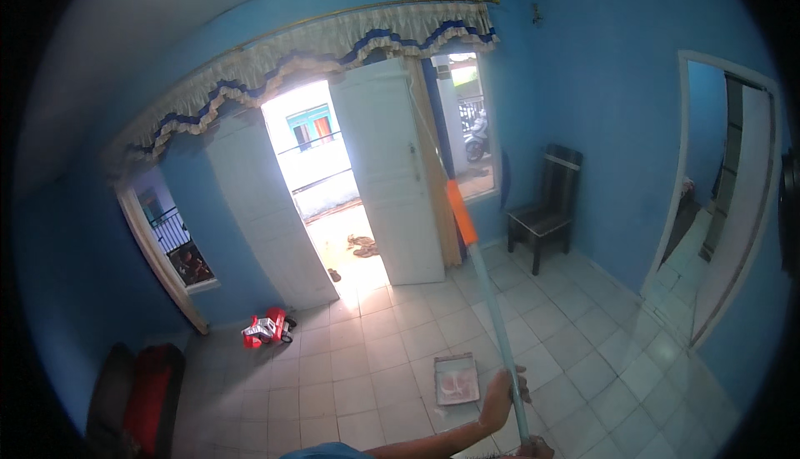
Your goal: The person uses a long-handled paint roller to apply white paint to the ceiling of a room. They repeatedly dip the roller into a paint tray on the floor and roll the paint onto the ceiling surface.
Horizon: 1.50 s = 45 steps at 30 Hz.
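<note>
A long pale blue extension pole (493, 317) with an orange sleeve (460, 212) slants up and away in front of me. Above the sleeve it thins to a narrow rod passing in front of the white door; its far tip is too faint to make out near the curtain valance. My left hand (502, 394) is closed around the lower pole, fingers wrapping its far side. Lower down, at the picture's bottom edge, my right hand (537, 449) grips the pole's end, partly cut off. A shallow paint tray (457, 378) with whitish residue lies on the floor just left of the pole.
A red and white toy vehicle (268, 326) stands near the double door (390, 184), which is partly open. A dark chair (546, 209) occupies the far right corner, and a red and black seat (154, 396) the left. At right, a doorway (688, 201) leads off the tiled floor.
</note>
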Available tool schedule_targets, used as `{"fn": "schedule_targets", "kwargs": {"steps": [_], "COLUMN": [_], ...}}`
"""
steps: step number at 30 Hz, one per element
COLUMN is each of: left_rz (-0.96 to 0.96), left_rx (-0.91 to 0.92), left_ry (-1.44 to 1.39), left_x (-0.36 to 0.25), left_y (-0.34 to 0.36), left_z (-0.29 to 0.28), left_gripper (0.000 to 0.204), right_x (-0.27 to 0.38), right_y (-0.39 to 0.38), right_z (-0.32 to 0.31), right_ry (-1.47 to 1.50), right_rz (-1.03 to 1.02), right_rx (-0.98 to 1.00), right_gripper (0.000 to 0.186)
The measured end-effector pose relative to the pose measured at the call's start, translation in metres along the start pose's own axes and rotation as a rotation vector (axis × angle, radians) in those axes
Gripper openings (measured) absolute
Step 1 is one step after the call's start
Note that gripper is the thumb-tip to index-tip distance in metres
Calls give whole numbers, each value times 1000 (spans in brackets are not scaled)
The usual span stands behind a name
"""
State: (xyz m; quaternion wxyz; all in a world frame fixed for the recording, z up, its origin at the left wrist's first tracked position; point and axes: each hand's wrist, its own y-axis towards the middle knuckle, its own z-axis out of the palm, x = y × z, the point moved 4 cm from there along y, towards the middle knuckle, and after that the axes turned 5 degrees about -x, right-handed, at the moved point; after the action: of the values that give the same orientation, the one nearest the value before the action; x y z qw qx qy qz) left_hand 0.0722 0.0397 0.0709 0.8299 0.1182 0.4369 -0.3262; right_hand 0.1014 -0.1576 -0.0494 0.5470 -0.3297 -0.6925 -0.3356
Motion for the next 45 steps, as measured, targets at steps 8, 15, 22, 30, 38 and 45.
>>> {"fn": "schedule_targets", "kwargs": {"steps": [8, 15, 22, 30, 38, 45], "left_rz": [269, 347, 481, 629, 626, 1326], "left_rx": [28, -7, 89, 63, -172, -309], "left_ry": [-75, 22, 89, 218, 464, 894], "left_x": [-117, -215, -289, -377, -356, -395], "left_y": [86, 181, 301, 410, 458, 558], "left_z": [81, 125, 147, 143, 74, 45], "left_gripper": [42, 40, 42, 42, 38, 41], "right_x": [-49, -5, 137, 240, 301, 426], "right_y": [51, 115, 245, 393, 520, 690], "right_z": [33, 41, 94, 196, 301, 375], "right_ry": [511, 148, 500, 601, 669, 816], "right_rz": [217, 92, 45, -65, -209, -384], "right_rx": [-9, 214, 250, 314, 424, 457], "right_gripper": [38, 62, 35, 28, 32, 41]}}
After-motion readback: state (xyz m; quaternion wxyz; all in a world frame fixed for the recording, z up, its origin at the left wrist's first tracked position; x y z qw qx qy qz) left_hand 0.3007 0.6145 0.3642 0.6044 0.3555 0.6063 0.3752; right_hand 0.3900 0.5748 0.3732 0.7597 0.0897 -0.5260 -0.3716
